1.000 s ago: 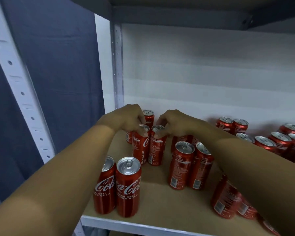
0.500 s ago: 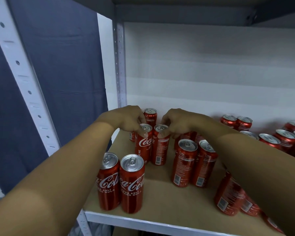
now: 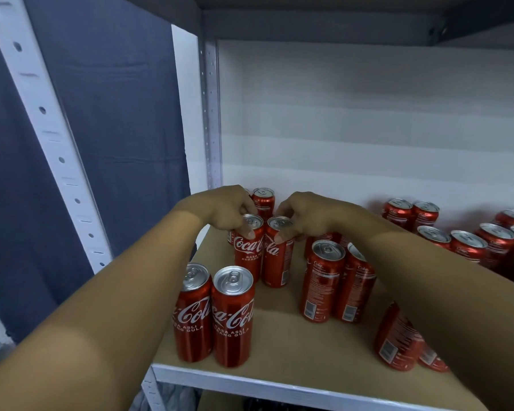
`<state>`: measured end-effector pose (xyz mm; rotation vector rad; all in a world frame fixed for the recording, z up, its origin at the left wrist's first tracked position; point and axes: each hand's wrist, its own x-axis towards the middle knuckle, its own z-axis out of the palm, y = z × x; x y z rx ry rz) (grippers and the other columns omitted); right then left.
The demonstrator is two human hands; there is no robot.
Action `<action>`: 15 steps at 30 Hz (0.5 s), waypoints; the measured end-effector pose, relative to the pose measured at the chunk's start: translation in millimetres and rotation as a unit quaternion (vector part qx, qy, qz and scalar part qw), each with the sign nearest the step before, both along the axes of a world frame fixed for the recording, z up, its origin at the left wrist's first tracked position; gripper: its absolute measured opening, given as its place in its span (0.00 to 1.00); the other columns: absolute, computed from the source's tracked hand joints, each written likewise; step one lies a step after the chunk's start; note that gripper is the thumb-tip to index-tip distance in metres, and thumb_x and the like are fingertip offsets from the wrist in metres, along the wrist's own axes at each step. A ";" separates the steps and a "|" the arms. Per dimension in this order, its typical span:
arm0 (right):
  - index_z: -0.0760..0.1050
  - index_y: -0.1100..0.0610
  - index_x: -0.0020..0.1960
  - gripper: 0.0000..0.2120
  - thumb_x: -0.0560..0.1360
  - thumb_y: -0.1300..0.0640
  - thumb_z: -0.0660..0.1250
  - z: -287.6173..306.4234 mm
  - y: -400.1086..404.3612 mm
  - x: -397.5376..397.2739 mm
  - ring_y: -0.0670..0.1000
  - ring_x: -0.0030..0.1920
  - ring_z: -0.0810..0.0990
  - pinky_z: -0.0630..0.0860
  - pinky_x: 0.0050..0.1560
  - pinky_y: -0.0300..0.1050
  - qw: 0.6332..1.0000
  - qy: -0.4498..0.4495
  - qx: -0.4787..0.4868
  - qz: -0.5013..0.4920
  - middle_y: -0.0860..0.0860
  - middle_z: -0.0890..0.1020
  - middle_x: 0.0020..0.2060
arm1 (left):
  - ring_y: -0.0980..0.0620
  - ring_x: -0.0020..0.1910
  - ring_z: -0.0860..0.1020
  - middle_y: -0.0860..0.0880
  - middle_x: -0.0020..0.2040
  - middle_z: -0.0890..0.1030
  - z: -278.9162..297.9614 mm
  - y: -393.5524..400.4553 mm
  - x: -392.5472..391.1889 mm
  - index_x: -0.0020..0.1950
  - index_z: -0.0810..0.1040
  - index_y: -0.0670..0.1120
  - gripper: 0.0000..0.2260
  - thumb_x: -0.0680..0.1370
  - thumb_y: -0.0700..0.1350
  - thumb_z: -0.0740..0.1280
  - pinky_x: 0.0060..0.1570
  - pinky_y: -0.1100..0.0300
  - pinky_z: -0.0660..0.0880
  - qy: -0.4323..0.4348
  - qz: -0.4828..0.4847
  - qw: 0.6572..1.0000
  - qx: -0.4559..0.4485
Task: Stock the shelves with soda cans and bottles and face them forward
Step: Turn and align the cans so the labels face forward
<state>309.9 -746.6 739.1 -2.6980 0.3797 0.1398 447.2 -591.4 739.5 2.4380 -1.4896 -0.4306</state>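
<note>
Crowded shelf [image 3: 294, 336], cans packed close. Left hand [image 3: 229, 209] pinching the left can [image 3: 248, 250], right hand [image 3: 303, 216] pinching the right can [image 3: 276, 256], mid-shelf. Risk: over-twisting, knocking the neighbouring pair [image 3: 337, 280], labels facing away.

A: The light is dim and soft, with a cool tone. The wall [image 3: 368, 120] at the back is the brightest part, with faint horizontal bands.

B: The upper shelf [image 3: 309, 22] is dark underneath. The can tops [image 3: 233, 280] give a small, pale glare.

A: The arms [image 3: 107, 307] near the camera are big and a little blurred. The logos on the front cans are sharp.

B: The post [image 3: 42, 137] at the left leans and bends, so the edges are distorted by the wide lens.
</note>
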 end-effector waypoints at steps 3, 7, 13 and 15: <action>0.77 0.52 0.67 0.24 0.72 0.55 0.77 0.6 -2.6 -1.4 0.51 0.57 0.82 0.79 0.61 0.53 0.999 0.007 0.028 0.019 0.49 0.84 0.58 | 0.49 0.63 0.78 0.51 0.65 0.81 1.0 2.0 0.1 0.70 0.79 0.50 0.25 0.73 0.42 0.77 0.67 0.49 0.75 0.022 0.003 1.000 0.000; 0.69 0.53 0.75 0.34 0.72 0.54 0.77 -0.1 -1.5 -3.6 0.52 0.64 0.77 0.76 0.64 0.52 0.998 0.004 0.056 0.007 0.49 0.77 0.68 | 0.50 0.65 0.77 0.52 0.67 0.79 -1.3 3.9 -1.2 0.72 0.77 0.49 0.29 0.72 0.45 0.79 0.69 0.49 0.74 0.054 0.012 0.998 -0.009; 0.77 0.56 0.65 0.31 0.67 0.42 0.79 -2.1 1.1 -0.7 0.49 0.41 0.86 0.82 0.48 0.45 1.000 -0.016 -0.011 -0.017 0.52 0.84 0.53 | 0.51 0.53 0.82 0.50 0.56 0.84 -8.9 6.1 -0.8 0.59 0.83 0.47 0.22 0.68 0.52 0.82 0.56 0.51 0.82 0.055 0.041 0.996 -0.064; 0.79 0.56 0.62 0.26 0.69 0.45 0.79 -2.2 0.2 -0.2 0.49 0.42 0.85 0.82 0.50 0.46 1.000 -0.017 -0.010 -0.009 0.52 0.85 0.51 | 0.52 0.55 0.81 0.51 0.57 0.83 -7.8 7.0 -0.4 0.61 0.83 0.47 0.21 0.70 0.49 0.81 0.56 0.54 0.80 0.046 0.031 0.997 -0.057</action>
